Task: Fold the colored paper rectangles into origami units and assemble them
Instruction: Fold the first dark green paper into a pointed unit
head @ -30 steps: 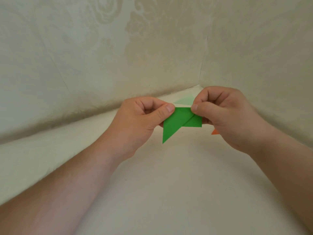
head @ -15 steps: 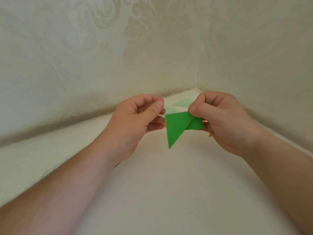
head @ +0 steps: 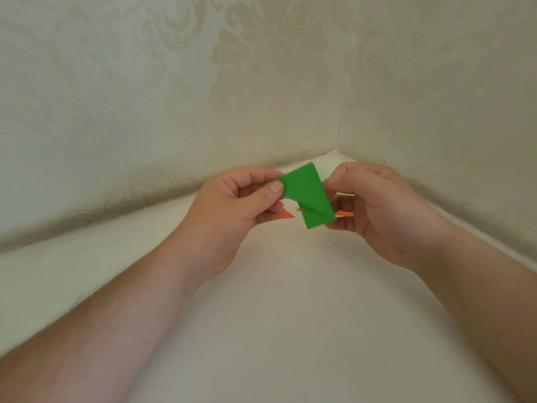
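Green folded paper unit [head: 308,196]: held in the air between both hands, above the pale cloth surface [head: 290,315] and near the far corner of the fabric backdrop [head: 174,97]. Over the last second it has been turned from a low, wide lie with a point hanging down to a taller, slanted lie, with a flat rectangular face now shown and a diagonal flap edge visible near its lower right end.

Left hand [head: 232,210]: the unit's upper left corner is pinched between thumb and curled fingers; half a second ago this hand had briefly been let off the paper.

Right hand [head: 374,207]: fingers are curled behind the unit's right edge; the contact itself is hidden by the paper, so a firm hold cannot be confirmed.

Orange paper pieces [head: 286,214]: seen lying on the cloth behind and below the unit, partly hidden.

Pale green paper [head: 324,171]: glimpsed behind the unit's top edge.

Assessment: the turn is judged a reorientation for a further fold; assembly is not yet begun.
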Action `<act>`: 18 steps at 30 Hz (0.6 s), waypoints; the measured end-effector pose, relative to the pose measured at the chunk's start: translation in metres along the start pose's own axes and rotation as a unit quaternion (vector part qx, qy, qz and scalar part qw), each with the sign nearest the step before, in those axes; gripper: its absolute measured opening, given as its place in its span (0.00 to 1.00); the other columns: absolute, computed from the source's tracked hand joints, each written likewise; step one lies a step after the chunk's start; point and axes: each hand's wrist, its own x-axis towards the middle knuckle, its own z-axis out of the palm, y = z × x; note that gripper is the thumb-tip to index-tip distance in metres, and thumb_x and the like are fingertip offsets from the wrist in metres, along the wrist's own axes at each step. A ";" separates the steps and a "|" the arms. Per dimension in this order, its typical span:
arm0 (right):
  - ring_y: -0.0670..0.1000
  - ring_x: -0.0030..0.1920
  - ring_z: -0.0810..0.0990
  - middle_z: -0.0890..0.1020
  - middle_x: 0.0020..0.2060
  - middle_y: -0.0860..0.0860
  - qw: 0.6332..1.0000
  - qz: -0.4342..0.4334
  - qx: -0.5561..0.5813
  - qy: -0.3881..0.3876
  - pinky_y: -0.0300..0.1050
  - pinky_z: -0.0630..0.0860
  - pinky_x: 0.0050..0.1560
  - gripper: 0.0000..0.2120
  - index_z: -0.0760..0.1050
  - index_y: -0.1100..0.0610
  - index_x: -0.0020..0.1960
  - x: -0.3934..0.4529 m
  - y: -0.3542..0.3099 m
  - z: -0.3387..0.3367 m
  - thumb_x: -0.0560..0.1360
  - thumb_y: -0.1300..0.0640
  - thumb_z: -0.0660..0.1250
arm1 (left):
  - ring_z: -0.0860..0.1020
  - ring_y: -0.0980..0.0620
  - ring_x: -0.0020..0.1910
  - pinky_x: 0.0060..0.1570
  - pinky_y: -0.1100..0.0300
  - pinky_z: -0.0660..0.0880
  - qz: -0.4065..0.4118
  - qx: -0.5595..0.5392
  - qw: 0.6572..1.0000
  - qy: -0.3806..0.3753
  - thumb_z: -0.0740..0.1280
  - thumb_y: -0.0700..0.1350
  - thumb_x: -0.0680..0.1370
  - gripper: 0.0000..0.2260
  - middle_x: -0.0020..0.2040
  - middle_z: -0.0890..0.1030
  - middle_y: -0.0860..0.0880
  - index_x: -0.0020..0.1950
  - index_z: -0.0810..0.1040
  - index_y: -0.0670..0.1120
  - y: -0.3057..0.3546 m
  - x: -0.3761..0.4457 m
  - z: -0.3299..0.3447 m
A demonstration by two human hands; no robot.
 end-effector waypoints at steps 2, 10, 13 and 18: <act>0.52 0.36 0.78 0.81 0.37 0.52 1.000 0.005 0.015 -0.001 0.49 0.76 0.41 0.06 0.77 0.55 0.42 0.002 0.002 -0.002 0.74 0.54 0.66 | 0.82 0.48 0.40 0.50 0.54 0.83 0.006 0.017 1.000 -0.018 0.74 0.39 0.72 0.06 0.40 0.86 0.44 0.48 0.87 0.47 0.001 -0.002 0.000; 0.62 0.54 0.80 0.83 0.57 0.61 0.994 0.027 0.041 -0.098 0.59 0.79 0.55 0.13 0.83 0.51 0.53 0.000 0.005 -0.004 0.78 0.46 0.65 | 0.83 0.48 0.36 0.46 0.56 0.81 0.039 0.061 0.996 -0.047 0.77 0.36 0.70 0.11 0.35 0.84 0.45 0.42 0.85 0.52 0.008 -0.002 -0.007; 0.64 0.57 0.81 0.83 0.58 0.63 0.994 0.022 0.050 -0.099 0.53 0.82 0.51 0.21 0.79 0.58 0.53 -0.002 0.002 -0.004 0.76 0.40 0.70 | 0.82 0.47 0.34 0.44 0.57 0.80 0.032 0.053 0.997 -0.054 0.78 0.36 0.67 0.11 0.32 0.83 0.46 0.40 0.85 0.52 0.011 -0.002 -0.010; 0.52 0.42 0.81 0.82 0.44 0.58 0.989 0.009 0.046 -0.139 0.49 0.76 0.45 0.19 0.79 0.57 0.43 -0.003 0.002 -0.006 0.66 0.44 0.81 | 0.80 0.49 0.36 0.46 0.58 0.80 0.019 0.052 0.993 -0.107 0.73 0.37 0.70 0.10 0.33 0.79 0.48 0.43 0.87 0.53 0.011 -0.002 -0.010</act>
